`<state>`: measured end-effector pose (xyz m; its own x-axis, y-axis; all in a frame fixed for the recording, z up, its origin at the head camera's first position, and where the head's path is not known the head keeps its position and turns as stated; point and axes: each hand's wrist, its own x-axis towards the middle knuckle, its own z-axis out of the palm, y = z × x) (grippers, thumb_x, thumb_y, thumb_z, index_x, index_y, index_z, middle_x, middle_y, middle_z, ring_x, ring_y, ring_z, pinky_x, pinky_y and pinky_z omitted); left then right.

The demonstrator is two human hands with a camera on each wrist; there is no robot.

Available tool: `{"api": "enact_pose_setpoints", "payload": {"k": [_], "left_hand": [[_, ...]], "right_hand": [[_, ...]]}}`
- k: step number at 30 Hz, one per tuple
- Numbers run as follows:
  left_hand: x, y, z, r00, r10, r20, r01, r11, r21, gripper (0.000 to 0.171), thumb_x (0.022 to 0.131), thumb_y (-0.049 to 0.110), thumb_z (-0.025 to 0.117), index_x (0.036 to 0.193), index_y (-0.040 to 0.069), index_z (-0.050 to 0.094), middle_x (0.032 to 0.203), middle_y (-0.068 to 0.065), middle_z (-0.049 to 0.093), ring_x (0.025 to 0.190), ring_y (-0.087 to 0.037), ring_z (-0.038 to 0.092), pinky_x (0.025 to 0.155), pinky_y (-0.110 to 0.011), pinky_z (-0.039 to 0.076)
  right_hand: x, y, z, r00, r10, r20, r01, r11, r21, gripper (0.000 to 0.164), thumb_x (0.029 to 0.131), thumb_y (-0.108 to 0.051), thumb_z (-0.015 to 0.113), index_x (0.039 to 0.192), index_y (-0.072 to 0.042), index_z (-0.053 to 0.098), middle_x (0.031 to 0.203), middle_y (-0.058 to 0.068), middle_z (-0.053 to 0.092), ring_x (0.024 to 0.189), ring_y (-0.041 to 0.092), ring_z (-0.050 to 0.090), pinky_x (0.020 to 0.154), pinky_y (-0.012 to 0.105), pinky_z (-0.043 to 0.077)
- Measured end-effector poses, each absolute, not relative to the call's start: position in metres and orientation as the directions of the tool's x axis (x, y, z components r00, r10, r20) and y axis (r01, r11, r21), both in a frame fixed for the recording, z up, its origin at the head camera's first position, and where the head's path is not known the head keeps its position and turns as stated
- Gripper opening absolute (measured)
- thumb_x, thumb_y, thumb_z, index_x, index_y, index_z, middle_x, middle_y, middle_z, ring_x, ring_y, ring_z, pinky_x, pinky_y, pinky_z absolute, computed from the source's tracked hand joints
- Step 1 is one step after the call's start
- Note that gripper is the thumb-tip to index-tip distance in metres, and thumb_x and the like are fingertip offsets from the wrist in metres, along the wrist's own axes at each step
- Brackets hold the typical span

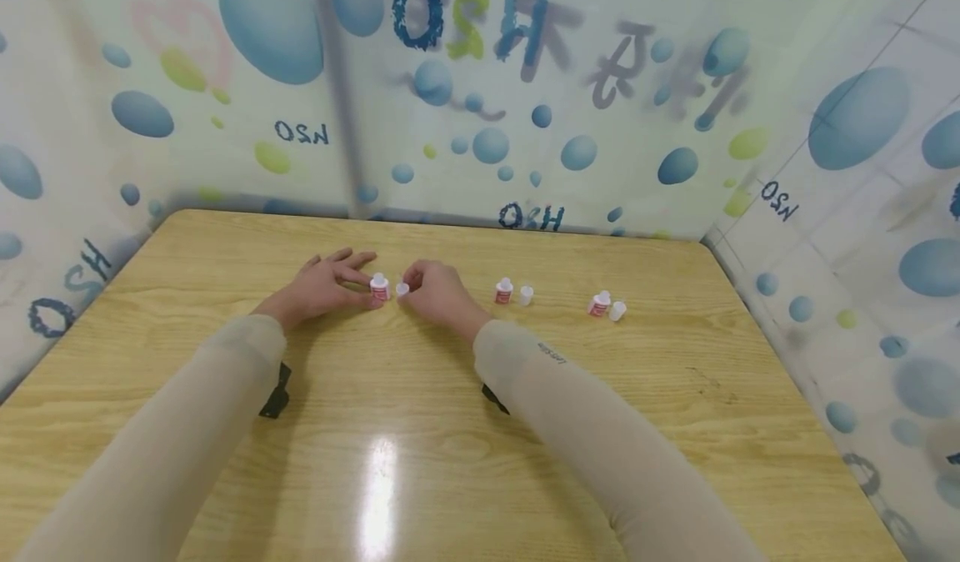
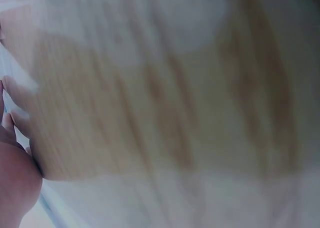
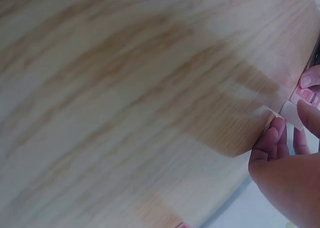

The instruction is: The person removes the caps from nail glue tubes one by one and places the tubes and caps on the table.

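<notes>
At the left back of the table, my left hand point(image 1: 326, 283) pinches a small white bottle with a red label point(image 1: 379, 288) between thumb and finger, its other fingers spread. The bottle stands upright. Just to its right, my right hand point(image 1: 438, 295) pinches a small white cup-shaped cap point(image 1: 402, 289), held beside the bottle. In the right wrist view, the cap point(image 3: 291, 114) shows between thumb and fingers, next to the pink-red label of the bottle point(image 3: 306, 95). Only the edge of my left hand point(image 2: 17, 183) enters the left wrist view; its bottle is out of sight there.
A second red-labelled bottle point(image 1: 503, 292) stands right of my right hand, a white cap point(image 1: 527, 295) beside it. Farther right is a third bottle point(image 1: 599, 304) with its cap point(image 1: 618, 310). The wooden table point(image 1: 420, 462) meets a patterned wall covering point(image 1: 450, 162) at the back.
</notes>
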<state>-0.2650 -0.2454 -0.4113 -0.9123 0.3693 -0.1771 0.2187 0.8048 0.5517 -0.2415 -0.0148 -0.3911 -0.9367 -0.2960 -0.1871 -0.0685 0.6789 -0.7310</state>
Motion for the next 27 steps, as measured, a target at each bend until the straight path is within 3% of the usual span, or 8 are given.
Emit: {"api": "enact_pose_setpoints", "payload": {"k": [6, 13, 20, 27], "left_hand": [[-0.269, -0.244, -0.413, -0.912, 0.368, -0.182, 0.213, 0.803, 0.556, 0.061, 0.09, 0.058, 0.081, 0.132, 0.014, 0.077, 0.178, -0.007, 0.027, 0.167, -0.044, 0.005, 0.13, -0.071, -0.01], [-0.268, -0.249, -0.419, -0.91, 0.376, -0.175, 0.222, 0.799, 0.559, 0.057, 0.089, 0.055, 0.082, 0.129, 0.014, 0.078, 0.178, -0.008, 0.027, 0.167, -0.045, 0.006, 0.129, -0.072, -0.009], [-0.271, -0.252, -0.422, -0.904, 0.394, -0.165, 0.241, 0.79, 0.564, 0.061, 0.089, 0.058, 0.08, 0.131, 0.014, 0.077, 0.178, -0.007, 0.027, 0.167, -0.044, 0.005, 0.129, -0.072, -0.009], [-0.268, -0.26, -0.43, -0.898, 0.404, -0.175, 0.249, 0.793, 0.556, 0.059, 0.09, 0.055, 0.081, 0.132, 0.013, 0.077, 0.178, -0.011, 0.026, 0.166, -0.046, 0.004, 0.129, -0.073, -0.009]], "right_hand": [[-0.243, -0.015, -0.393, -0.936, -0.303, -0.18, -0.092, 0.702, -0.706, 0.021, 0.101, -0.018, 0.073, 0.12, -0.009, 0.068, 0.118, 0.008, 0.072, 0.102, 0.018, 0.063, 0.094, 0.033, 0.057], [-0.249, -0.013, -0.389, -0.926, -0.336, -0.173, -0.134, 0.72, -0.681, 0.047, 0.097, -0.015, 0.075, 0.141, -0.004, 0.062, 0.143, 0.016, 0.063, 0.132, 0.029, 0.062, 0.114, 0.043, 0.053], [-0.255, 0.013, -0.333, -0.941, -0.323, -0.101, -0.159, 0.685, -0.711, 0.053, 0.095, -0.019, 0.079, 0.144, -0.009, 0.06, 0.151, 0.012, 0.06, 0.139, 0.029, 0.057, 0.117, 0.043, 0.051], [-0.253, 0.075, -0.273, -0.966, -0.259, -0.01, -0.163, 0.637, -0.753, 0.048, 0.1, -0.029, 0.074, 0.145, -0.016, 0.059, 0.152, 0.006, 0.055, 0.124, 0.026, 0.062, 0.106, 0.044, 0.055]]}}
